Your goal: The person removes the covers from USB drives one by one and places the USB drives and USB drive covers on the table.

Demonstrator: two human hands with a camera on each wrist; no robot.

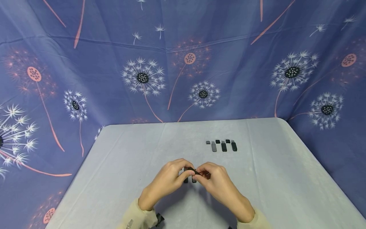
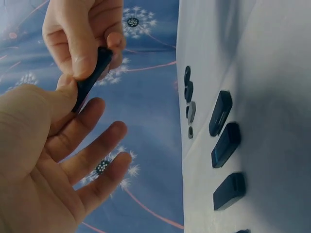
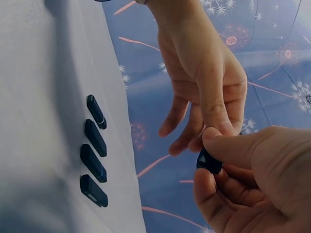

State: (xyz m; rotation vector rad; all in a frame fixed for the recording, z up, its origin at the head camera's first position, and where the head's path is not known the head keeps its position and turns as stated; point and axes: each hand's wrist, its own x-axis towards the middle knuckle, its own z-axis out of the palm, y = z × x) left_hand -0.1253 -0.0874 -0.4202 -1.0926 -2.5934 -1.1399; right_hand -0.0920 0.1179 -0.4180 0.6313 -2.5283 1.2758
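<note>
A person's left hand [image 1: 171,176] and right hand [image 1: 218,183] both pinch a small dark stick [image 2: 92,81], held above the pale bench [image 1: 128,152]. More black pieces [image 2: 226,145] lie below; farther off, three slim sticks [image 1: 224,146] rest near three small caps [image 1: 218,141].

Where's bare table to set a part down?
Bare table lies between the left hand and left edge, and between the right hand and right edge. Crowded: below the hands and the dark piece they hold, among dark sticks; farther back, among uncapped USB drives and caps.
</note>
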